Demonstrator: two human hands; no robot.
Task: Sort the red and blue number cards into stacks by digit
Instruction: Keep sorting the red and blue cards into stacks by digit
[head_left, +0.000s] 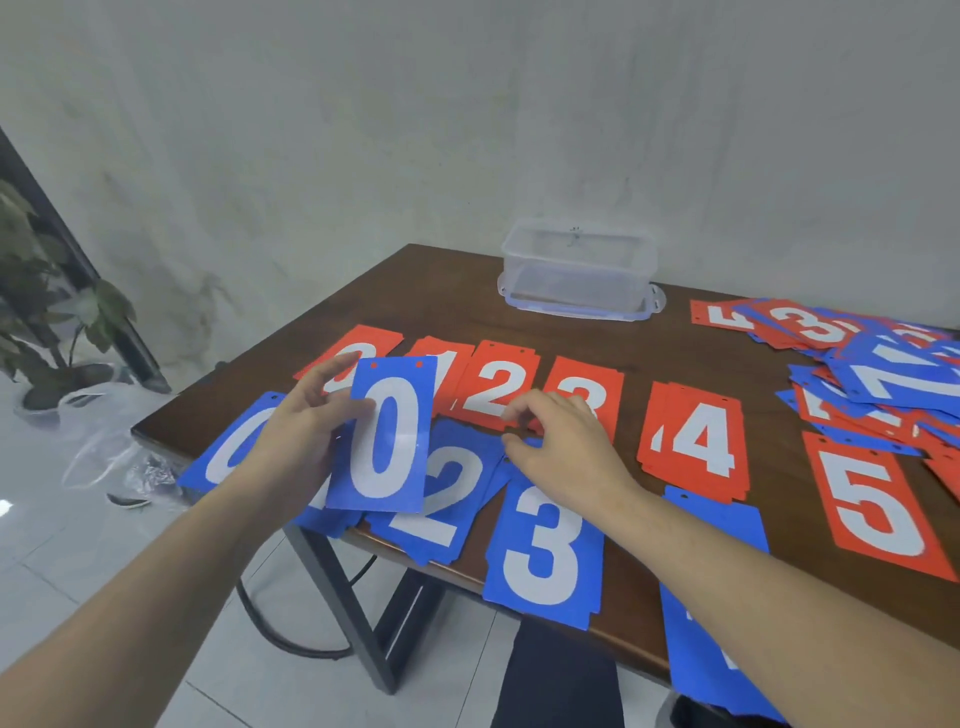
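My left hand (306, 431) grips a blue 0 card (387, 436) by its left edge, lifted above the table's left part. Below it lie a blue 0 stack (223, 452), a blue 2 stack (441, 509) and a blue 3 stack (545, 551). Red stacks run behind them: red 0 (363, 343), red 1 (447, 369), red 2 (496, 389), red 3 (587, 389), red 4 (701, 441) and red 5 (872, 504). My right hand (561, 441) hovers over the blue 2 and red 3 stacks with curled fingers, holding nothing that I can see.
A loose heap of mixed red and blue cards (872, 364) lies at the far right. A clear plastic box (576, 270) stands at the back of the wooden table (415, 291). A blue card (711, 649) overhangs the near edge under my right forearm. A potted plant (52, 312) is on the floor.
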